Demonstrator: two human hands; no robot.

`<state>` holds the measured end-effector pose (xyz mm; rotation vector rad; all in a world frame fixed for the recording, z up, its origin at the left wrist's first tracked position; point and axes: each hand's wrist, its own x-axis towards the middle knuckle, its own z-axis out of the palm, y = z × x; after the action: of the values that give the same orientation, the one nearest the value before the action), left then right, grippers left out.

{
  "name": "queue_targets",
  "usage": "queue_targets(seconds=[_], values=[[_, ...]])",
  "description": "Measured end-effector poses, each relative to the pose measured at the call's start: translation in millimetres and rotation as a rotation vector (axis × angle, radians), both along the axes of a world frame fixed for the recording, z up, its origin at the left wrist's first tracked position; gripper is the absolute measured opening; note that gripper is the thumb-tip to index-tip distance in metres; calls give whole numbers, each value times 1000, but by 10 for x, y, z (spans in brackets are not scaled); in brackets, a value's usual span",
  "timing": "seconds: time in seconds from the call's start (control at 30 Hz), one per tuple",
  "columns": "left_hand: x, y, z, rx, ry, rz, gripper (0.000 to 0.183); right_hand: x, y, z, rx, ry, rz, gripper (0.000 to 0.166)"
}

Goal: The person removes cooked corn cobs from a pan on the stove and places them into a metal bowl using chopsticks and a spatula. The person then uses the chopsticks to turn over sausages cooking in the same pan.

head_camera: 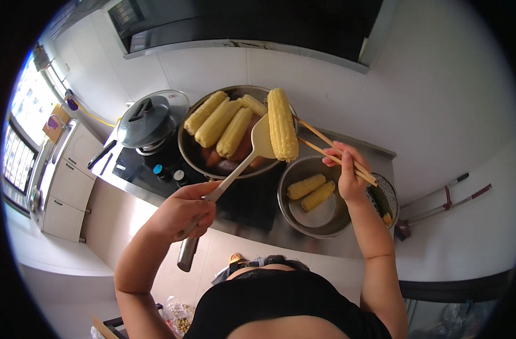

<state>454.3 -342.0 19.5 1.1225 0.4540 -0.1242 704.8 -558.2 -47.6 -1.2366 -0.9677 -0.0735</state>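
My left hand point(190, 210) grips the handle of a pale spatula point(263, 137). Above the right side of a wide pan point(181, 149), a corn cob point(282, 125) is raised between the spatula's blade and a pair of wooden chopsticks point(321, 149). Those chopsticks are in my right hand point(350, 169). Several more cobs point(217, 123) lie in the pan over reddish-brown food that I cannot identify. Below and to the right stands a metal pot point(284, 212) with two cobs point(312, 191) at its bottom. Part of its right rim is hidden by my right forearm.
A lidded pan point(146, 120) sits on the left of the gas stove point(247, 203). The wide pan's handle point(187, 254) juts over the counter edge towards me. A perforated basket point(392, 190) with dark green food stands at the right. A range hood point(245, 25) hangs above.
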Motion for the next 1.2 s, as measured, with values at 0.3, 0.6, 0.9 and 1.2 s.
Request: queue_targets(seconds=[0.3, 0.6, 0.9, 1.2], values=[[465, -388, 224, 265, 211, -286, 53, -270, -822, -354, -62, 81, -290, 25], [1250, -598, -439, 293, 339, -469, 43, -343, -900, -1437, -93, 546, -508, 28], [1399, -674, -245, 603, 287, -480, 49, -250, -640, -1539, -150, 665, -482, 24], [972, -491, -209, 678, 280, -402, 53, -171, -506, -1519, -143, 666, -414, 23]])
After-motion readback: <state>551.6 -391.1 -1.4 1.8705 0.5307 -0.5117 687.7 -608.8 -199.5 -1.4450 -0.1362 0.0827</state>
